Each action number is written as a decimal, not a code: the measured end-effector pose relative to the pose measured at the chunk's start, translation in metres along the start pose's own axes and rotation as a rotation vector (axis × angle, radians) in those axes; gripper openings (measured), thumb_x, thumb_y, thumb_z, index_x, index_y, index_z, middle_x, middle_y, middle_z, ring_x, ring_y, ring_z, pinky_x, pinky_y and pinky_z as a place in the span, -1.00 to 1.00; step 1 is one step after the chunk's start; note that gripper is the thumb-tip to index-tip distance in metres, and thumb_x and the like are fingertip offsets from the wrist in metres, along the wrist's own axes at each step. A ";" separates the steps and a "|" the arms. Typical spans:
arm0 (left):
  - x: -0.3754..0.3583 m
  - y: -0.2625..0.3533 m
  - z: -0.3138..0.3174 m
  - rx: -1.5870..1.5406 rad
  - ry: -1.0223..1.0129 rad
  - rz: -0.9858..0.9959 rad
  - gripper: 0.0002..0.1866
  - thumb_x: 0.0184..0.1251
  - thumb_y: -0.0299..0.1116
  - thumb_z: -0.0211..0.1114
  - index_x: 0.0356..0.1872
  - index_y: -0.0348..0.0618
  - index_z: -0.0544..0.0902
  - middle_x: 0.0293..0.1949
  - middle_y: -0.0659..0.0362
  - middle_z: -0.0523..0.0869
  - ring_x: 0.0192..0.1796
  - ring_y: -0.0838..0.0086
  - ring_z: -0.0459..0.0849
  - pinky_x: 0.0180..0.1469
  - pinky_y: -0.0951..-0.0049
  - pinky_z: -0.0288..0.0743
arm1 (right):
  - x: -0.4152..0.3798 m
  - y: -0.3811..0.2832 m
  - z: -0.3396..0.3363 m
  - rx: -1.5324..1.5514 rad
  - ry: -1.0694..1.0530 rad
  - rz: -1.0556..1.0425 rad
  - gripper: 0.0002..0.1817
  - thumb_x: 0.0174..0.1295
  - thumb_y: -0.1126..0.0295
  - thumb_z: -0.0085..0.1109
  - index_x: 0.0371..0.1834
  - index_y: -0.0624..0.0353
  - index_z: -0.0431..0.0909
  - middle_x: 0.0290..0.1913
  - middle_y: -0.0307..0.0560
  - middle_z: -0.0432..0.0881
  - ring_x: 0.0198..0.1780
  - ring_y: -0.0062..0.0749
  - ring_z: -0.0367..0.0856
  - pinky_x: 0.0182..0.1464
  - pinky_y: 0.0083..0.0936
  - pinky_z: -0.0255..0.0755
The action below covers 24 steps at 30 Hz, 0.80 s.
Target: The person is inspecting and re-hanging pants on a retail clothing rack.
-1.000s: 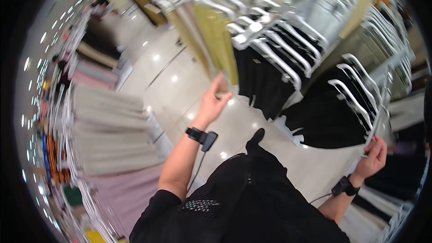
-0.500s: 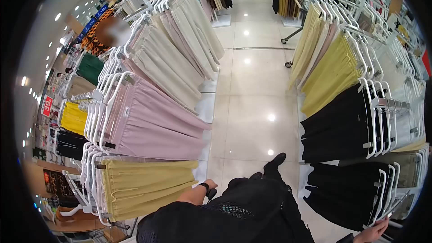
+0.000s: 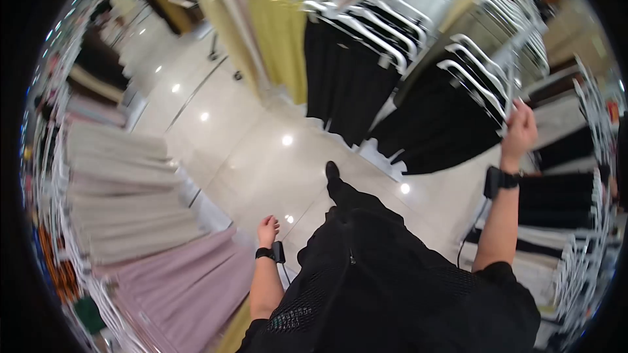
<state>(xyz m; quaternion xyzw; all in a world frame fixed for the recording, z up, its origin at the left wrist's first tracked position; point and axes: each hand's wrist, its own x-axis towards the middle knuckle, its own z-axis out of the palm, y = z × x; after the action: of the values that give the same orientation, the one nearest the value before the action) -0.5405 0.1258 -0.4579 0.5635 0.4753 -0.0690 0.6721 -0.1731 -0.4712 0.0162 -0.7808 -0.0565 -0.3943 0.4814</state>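
Shop aisle (image 3: 229, 150), viewed from above.
Pink garments (image 3: 186, 287) hang at left; the left hand (image 3: 267, 230), loosely curled, is near them. Across the aisle, black garments (image 3: 445, 121) hang from white hangers (image 3: 475, 83) beside the right hand (image 3: 521, 129) (wrist strapped in black), apparently closed on the rack rail (image 3: 512, 78); blur obscures fingertips.

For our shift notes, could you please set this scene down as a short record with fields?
Floor: glossy pale tiles
Right hand: at the end of a silver metal rail, fingers curled; exact grip unclear
Beside right hand: black cloth garments
Left hand: small in view, nothing seen in it
Nearest left hand: pale pink cloth garment
Wrists: black straps, each with a small black box
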 end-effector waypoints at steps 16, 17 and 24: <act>-0.092 -0.062 0.075 0.505 -0.195 -0.240 -0.64 0.45 -0.36 0.33 0.11 -0.44 0.75 -0.19 -0.12 0.85 -0.29 0.16 0.84 -0.21 0.19 0.79 | -0.005 -0.015 0.008 0.104 0.024 -0.022 -0.71 0.69 0.33 0.12 -0.07 0.31 0.77 -0.49 -0.32 0.57 -0.43 -0.73 0.49 -0.34 -0.69 0.28; -0.057 -0.085 0.070 0.671 -0.343 -0.077 -0.66 0.45 -0.30 0.34 0.03 -0.39 0.79 -0.19 -0.06 0.88 -0.27 0.22 0.86 -0.19 0.22 0.78 | -0.006 -0.016 0.007 0.100 0.026 -0.010 -0.71 0.68 0.33 0.13 -0.07 0.31 0.76 -0.49 -0.32 0.57 -0.44 -0.72 0.48 -0.34 -0.69 0.28; 0.059 -0.010 0.145 0.660 -0.243 0.064 -0.64 0.41 -0.13 0.27 -0.17 -0.23 0.84 -0.38 0.11 0.84 -0.32 0.36 0.82 -0.20 0.25 0.70 | -0.007 -0.011 0.002 0.125 -0.024 -0.024 -0.73 0.67 0.39 0.10 -0.07 0.35 0.75 -0.49 -0.28 0.59 -0.45 -0.70 0.50 -0.37 -0.68 0.28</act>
<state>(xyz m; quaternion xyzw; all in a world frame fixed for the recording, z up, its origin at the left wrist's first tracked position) -0.4337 0.0292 -0.5196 0.7526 0.3260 -0.2644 0.5073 -0.1819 -0.4611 0.0185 -0.7530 -0.0963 -0.3865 0.5237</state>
